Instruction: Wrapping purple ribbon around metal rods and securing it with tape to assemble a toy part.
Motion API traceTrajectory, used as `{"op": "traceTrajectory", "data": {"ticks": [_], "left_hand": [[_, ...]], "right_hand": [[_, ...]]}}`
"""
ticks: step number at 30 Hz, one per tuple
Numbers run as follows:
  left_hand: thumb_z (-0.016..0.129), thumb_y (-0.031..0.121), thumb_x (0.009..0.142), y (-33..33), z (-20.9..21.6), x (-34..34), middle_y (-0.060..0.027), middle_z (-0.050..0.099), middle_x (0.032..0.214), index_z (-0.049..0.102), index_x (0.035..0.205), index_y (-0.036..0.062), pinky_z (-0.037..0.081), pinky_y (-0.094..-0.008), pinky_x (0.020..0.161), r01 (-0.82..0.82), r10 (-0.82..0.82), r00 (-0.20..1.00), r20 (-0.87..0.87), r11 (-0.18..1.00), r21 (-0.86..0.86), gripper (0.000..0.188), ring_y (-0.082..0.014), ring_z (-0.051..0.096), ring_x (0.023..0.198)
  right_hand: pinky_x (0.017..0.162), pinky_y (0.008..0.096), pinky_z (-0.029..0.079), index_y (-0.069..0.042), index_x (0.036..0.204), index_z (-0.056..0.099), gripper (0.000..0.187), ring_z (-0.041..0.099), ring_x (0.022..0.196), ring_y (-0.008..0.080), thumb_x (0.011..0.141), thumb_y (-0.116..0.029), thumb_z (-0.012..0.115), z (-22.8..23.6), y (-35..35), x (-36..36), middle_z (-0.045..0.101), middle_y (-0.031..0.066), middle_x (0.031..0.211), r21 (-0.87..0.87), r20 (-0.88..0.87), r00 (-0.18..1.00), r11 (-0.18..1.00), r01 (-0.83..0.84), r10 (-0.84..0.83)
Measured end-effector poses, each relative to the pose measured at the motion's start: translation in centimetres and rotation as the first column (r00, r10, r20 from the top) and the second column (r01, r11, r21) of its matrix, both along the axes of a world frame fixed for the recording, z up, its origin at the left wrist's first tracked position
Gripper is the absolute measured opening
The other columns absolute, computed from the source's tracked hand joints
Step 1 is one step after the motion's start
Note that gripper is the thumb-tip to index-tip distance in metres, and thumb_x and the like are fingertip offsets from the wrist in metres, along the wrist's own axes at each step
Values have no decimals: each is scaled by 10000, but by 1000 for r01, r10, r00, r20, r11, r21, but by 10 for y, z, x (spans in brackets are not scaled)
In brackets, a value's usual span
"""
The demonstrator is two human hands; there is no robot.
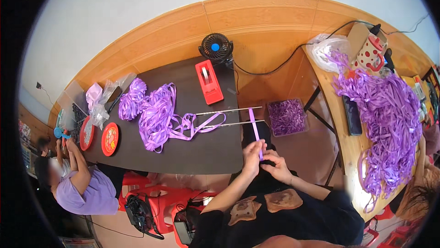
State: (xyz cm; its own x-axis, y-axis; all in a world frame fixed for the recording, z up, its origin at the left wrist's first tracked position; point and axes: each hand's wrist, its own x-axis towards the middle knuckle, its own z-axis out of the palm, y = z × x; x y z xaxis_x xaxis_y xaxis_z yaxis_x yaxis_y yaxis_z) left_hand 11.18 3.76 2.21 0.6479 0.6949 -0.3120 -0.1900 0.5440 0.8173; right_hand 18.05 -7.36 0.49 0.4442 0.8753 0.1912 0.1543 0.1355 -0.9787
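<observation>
A flat strip of purple ribbon (255, 129) runs from two thin metal rods, crossing the far rod (229, 111) and the near rod (233, 124), down to my hands. My left hand (251, 157) is closed on the strip, fingertips pinching it. At the strip's lower end, my right hand (277, 168) is closed too, thumb and fingers at the ribbon. Both rods stick out past the right edge of the dark table. A loop of ribbon (215, 123) lies around the rods and leads back to a tangled purple ribbon pile (158, 115).
On the dark table (183, 156) stand a red tape dispenser (209, 83), a black fan (216, 47) and a red dish (110, 139). Below the rods sits a clear bin of purple scraps (287, 118). More ribbon (385, 119) covers the wooden table. A person (87, 188) works at left.
</observation>
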Motion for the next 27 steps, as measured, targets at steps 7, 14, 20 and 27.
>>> {"op": "traceTrajectory", "data": {"ticks": [7,14,20,27], "left_hand": [[594,190,896,-12,-10,-24,-47,647,859,647,980,9,455,-256,766,-32,31,999,14,994,106,207,-117,588,816],[628,219,875,-4,-20,-31,-42,645,858,661,915,22,427,-247,760,-35,31,999,38,993,117,204,-97,566,801],[633,247,870,-7,-10,-32,-33,640,823,661,910,21,414,-233,735,-31,36,999,-32,990,141,231,-93,559,777],[591,225,895,-11,-6,-35,-35,606,707,639,880,14,392,-226,663,-18,16,1000,22,993,119,217,-105,539,676]], "right_hand": [[1009,361,318,-62,1081,612,367,401,1220,258,732,51,639,-1,1,-2,479,107,1280,-2,-26,992,993,-121,121],[985,361,340,-74,1087,620,372,459,1147,259,735,45,611,14,2,-3,523,107,1214,-18,51,997,998,-53,53],[769,380,414,-44,973,631,312,554,923,290,668,18,648,35,32,25,571,130,1038,256,595,689,910,326,-414],[737,330,370,-92,953,655,304,556,901,198,670,-200,626,59,59,47,575,83,1066,406,902,197,909,-91,-383]]}}
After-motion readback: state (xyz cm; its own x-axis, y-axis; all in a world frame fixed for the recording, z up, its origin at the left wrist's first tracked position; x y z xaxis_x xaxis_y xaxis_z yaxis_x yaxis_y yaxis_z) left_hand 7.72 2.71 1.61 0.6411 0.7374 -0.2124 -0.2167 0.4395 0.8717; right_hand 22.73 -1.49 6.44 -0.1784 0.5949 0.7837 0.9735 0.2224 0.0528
